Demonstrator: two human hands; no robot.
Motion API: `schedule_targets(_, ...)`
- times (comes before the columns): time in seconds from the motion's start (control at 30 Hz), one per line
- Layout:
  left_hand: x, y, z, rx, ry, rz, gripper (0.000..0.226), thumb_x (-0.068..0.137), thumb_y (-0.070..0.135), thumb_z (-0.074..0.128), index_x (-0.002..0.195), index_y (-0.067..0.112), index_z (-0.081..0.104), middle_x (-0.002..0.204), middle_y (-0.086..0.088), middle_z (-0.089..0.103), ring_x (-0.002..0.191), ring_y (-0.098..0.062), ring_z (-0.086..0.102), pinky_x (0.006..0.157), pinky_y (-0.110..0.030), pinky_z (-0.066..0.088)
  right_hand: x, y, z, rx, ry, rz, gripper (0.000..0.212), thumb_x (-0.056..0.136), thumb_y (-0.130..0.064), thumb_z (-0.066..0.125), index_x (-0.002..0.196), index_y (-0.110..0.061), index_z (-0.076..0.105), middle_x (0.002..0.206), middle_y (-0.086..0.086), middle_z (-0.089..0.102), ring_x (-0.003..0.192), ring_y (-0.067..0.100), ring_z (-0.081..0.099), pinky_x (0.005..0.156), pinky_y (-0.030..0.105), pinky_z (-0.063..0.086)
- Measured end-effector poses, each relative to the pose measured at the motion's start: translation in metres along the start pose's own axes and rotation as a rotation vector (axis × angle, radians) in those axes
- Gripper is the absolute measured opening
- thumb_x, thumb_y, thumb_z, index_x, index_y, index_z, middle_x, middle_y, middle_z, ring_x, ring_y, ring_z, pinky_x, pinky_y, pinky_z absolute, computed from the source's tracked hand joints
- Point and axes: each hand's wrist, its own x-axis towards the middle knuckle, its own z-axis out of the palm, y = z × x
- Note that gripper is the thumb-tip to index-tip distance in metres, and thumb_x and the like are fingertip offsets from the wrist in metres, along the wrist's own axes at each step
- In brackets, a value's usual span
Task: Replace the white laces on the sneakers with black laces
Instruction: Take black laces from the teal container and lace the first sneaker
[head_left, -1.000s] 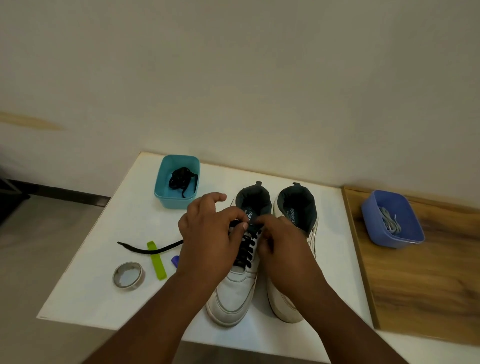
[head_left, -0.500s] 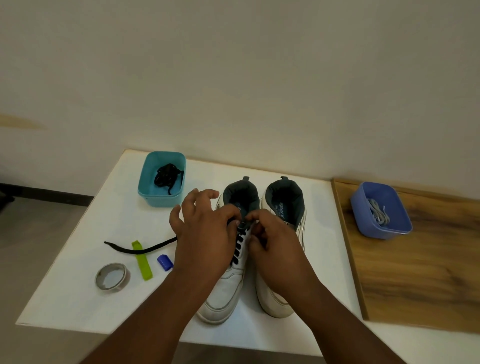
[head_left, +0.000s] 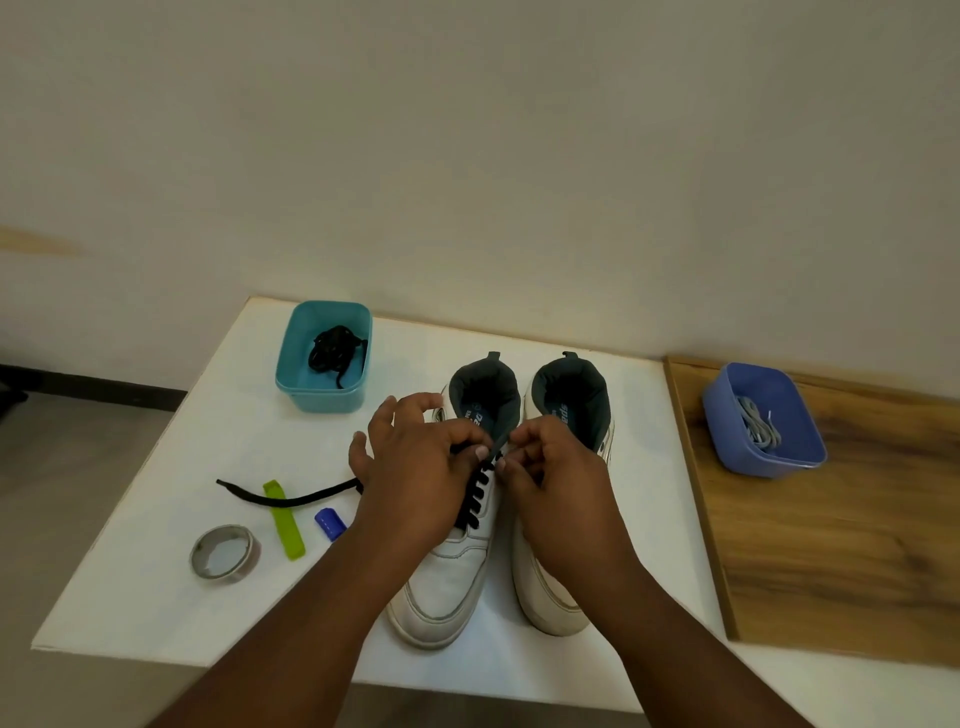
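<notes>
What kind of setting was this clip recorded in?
Probably a plain indoor room set up for a staged task, not a shop or workshop: a bare wall, a small white table beside a wooden top, and laces sorted into two tubs.

The left hand hides the black lace where it meets the left sneaker.
</notes>
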Motion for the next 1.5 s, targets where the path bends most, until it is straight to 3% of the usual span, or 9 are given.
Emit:
schedule_targets(0.4, -0.006, 0.000, -0.005, -0.006, -0.083, 0.040, 0.025, 0.099, 0.057, 0.044, 0.116, 0.052, 0.061, 0.162, 0.010, 0.021, 0.152, -0.018, 0.007, 0.122, -0.057, 0.002, 0.000, -0.009, -0.005, -0.149, -0.022, 0.000, 0.016, 0.102, -0.025, 0.053, 0.088, -0.026, 0.060, 0.078, -0.010, 0.061, 0.078, 0.003, 0.060, 0.064, 0.013, 0.046)
schedule_targets(0.5, -0.008, -0.004, -0.008, 0.034, -0.122, 0.080, 0.042, 0.088, 0.072, 0.050, 0.125, 0.054, 0.053, 0.163, 0.009, 0.018, 0.152, -0.018, 0.009, 0.121, -0.057, 0.001, 0.001, -0.020, -0.014, 0.233, 0.145, 0.109, 0.017, 0.105, -0.018, 0.043, 0.092, -0.018, 0.053, 0.085, 0.004, 0.070, 0.070, 0.016, 0.068, 0.063, 0.037, 0.058)
schedule_targets(0.63, -0.010, -0.010, -0.009, 0.176, -0.154, 0.129, 0.068, 0.075, 0.079, 0.061, 0.135, 0.055, 0.041, 0.165, 0.007, 0.012, 0.152, -0.021, 0.007, 0.120, -0.058, -0.003, 0.003, -0.045, -0.037, 0.844, 0.500, 0.058, 0.014, 0.110, -0.011, 0.036, 0.101, -0.011, 0.047, 0.091, 0.012, 0.073, 0.074, 0.028, 0.071, 0.066, 0.036, 0.061)
schedule_targets(0.8, -0.007, -0.013, -0.009, 0.161, -0.115, 0.111, 0.086, 0.072, 0.076, 0.068, 0.145, 0.052, 0.028, 0.163, 0.012, 0.021, 0.151, -0.018, 0.014, 0.120, -0.058, 0.000, 0.002, -0.040, -0.041, 0.429, 0.744, -0.304, 0.027, 0.103, -0.001, 0.051, 0.130, -0.001, 0.046, 0.133, 0.017, 0.055, 0.129, 0.026, 0.055, 0.111, 0.040, 0.046)
schedule_targets(0.9, -0.008, -0.012, -0.010, 0.122, -0.090, 0.085, 0.096, 0.070, 0.073, 0.072, 0.148, 0.049, 0.021, 0.158, 0.016, 0.029, 0.148, -0.014, 0.023, 0.121, -0.057, 0.002, 0.001, -0.028, -0.032, -0.069, 0.490, -0.266, 0.049, 0.097, -0.016, 0.066, 0.142, -0.012, 0.048, 0.158, 0.008, 0.034, 0.153, 0.021, 0.023, 0.122, 0.034, 0.027)
schedule_targets(1.0, -0.008, -0.010, -0.009, 0.106, -0.081, 0.062, 0.100, 0.070, 0.073, 0.072, 0.150, 0.046, 0.018, 0.156, 0.016, 0.033, 0.144, -0.014, 0.032, 0.121, -0.055, 0.005, 0.002, -0.009, -0.017, -0.402, 0.109, -0.195, 0.031, 0.092, -0.027, 0.073, 0.123, -0.020, 0.070, 0.152, 0.003, 0.045, 0.149, 0.021, 0.029, 0.119, 0.040, 0.034)
schedule_targets(1.2, -0.011, -0.011, -0.011, 0.070, -0.068, 0.038, 0.101, 0.069, 0.071, 0.074, 0.149, 0.041, 0.019, 0.145, 0.009, 0.043, 0.131, -0.018, 0.047, 0.109, -0.046, 0.028, 0.008, -0.014, -0.031, -0.306, 0.264, -0.218, 0.010, 0.101, -0.020, 0.058, 0.095, -0.020, 0.067, 0.110, -0.004, 0.057, 0.103, 0.002, 0.045, 0.090, 0.019, 0.043)
schedule_targets(1.37, -0.013, -0.014, -0.009, -0.021, -0.089, 0.036, 0.102, 0.069, 0.064, 0.079, 0.148, 0.033, 0.022, 0.134, -0.001, 0.042, 0.120, -0.023, 0.053, 0.096, -0.038, 0.046, 0.010, -0.016, -0.043, -0.086, 0.576, -0.136, 0.010, 0.104, -0.025, 0.045, 0.099, -0.026, 0.053, 0.124, 0.007, 0.054, 0.127, 0.024, 0.047, 0.099, 0.052, 0.048)
schedule_targets(1.5, -0.011, -0.014, -0.014, -0.037, -0.041, 0.008, 0.089, 0.069, 0.073, 0.074, 0.138, 0.031, 0.036, 0.124, 0.004, 0.050, 0.110, -0.018, 0.058, 0.084, -0.031, 0.047, 0.015, -0.005, -0.045, -0.036, 0.662, -0.040, 0.011, 0.105, -0.021, 0.048, 0.098, -0.018, 0.055, 0.128, 0.011, 0.053, 0.126, 0.025, 0.047, 0.100, 0.039, 0.044)
